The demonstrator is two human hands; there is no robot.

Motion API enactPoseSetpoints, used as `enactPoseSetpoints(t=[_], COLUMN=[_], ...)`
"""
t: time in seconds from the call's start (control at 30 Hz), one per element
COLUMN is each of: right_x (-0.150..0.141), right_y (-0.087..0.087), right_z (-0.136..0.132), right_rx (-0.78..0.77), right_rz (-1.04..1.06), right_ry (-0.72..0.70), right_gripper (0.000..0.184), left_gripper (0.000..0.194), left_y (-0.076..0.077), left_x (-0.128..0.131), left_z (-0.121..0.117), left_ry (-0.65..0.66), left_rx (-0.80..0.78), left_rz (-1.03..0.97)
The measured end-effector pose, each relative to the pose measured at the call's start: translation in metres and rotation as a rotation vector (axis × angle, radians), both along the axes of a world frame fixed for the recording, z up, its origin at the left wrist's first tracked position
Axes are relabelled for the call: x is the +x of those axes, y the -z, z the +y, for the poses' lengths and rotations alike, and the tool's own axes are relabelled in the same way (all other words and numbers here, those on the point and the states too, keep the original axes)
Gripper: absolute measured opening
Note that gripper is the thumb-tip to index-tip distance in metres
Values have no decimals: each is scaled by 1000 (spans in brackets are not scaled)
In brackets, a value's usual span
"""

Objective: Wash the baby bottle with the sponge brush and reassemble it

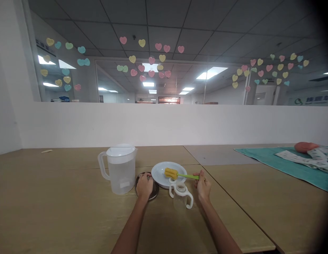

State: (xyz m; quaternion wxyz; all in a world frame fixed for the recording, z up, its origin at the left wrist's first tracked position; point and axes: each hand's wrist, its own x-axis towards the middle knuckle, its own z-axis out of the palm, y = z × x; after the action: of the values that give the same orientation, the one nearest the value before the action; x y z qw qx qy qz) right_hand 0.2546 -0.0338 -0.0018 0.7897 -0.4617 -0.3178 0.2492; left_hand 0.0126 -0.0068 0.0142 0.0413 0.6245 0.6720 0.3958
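In my right hand (pixel 203 185) is the thin green handle of a bottle brush (pixel 189 176), held roughly level. Its yellow sponge head (pixel 171 173) points left, over a white plate (pixel 157 179). Just in front of the plate stands a clear baby bottle (pixel 180 197) with white side handles and an open top. My left hand (pixel 144 185) is over a dark round metal dish (pixel 154 193), its fingers curled down; what they hold, if anything, is hidden. A translucent pitcher (pixel 121 174) with a white lid stands just left of that dish.
A teal cloth (pixel 261 157) lies at the right, bearing a reddish object (pixel 306 147) and patterned white fabric (pixel 303 158). Seams cross the wooden table (pixel 73 211). Behind it rises a white wall (pixel 153 123) below glass with heart-shaped notes. A small flat piece (pixel 46 151) lies far left.
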Motion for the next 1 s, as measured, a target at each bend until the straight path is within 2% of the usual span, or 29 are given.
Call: enactPoseSetpoints(t=[0.23, 0.47, 0.63, 0.77, 0.9, 1.0], right_x=[-8, -11, -12, -11, -8, -5], right_y=[-2, 0, -7, -6, -1, 0], right_z=[-10, -14, -15, -7, 1, 2], right_rx=[-21, 27, -39, -72, -116, -95], right_rz=[-284, -403, -315, -164, 53, 195], right_ry=[146, 74, 36, -90, -232, -231], right_gripper=[69, 65, 69, 66, 59, 55], left_gripper=[22, 19, 20, 24, 20, 15], left_y=[-7, -5, -5, -6, -4, -1], left_x=[3, 14, 20, 22, 23, 23], left_z=[-6, -12, -19, -22, -21, -17], left_ry=[8, 184, 361, 472, 482, 439], left_rx=[139, 374, 446, 415, 371, 349], left_rz=[41, 171, 263, 281, 276, 241])
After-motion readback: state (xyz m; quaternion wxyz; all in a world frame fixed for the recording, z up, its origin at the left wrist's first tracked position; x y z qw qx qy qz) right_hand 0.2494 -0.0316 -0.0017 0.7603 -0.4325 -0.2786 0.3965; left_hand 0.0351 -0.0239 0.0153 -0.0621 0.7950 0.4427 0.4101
